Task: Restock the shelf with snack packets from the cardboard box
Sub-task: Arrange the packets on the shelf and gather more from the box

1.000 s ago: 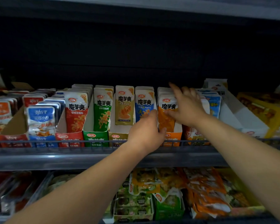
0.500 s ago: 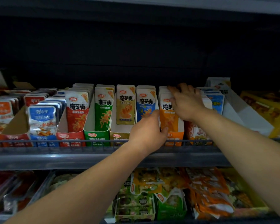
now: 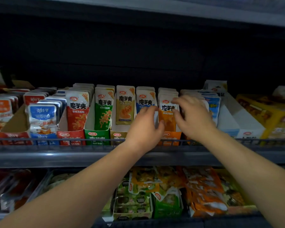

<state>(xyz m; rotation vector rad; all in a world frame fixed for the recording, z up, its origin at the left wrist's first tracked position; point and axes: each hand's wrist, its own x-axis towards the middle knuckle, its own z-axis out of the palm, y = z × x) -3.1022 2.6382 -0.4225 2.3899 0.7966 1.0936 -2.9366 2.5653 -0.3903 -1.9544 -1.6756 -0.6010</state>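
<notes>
The orange packets (image 3: 167,117) stand in their tray (image 3: 170,136) on the shelf (image 3: 56,156), flanked, likely to square the row: the left hand (image 3: 144,129) curls round their left edge, while whether the right hand (image 3: 193,119) (blurred) grips anything cannot be told.

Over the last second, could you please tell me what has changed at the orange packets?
The right hand slid off the tops of the orange packets down to the front one's right edge; the left hand rose along its left edge. The neighbouring rows stayed put.

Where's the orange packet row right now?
Head view, upper shelf, right of centre: the orange packets stand between the left hand and right hand, beside the blue packets.
</notes>
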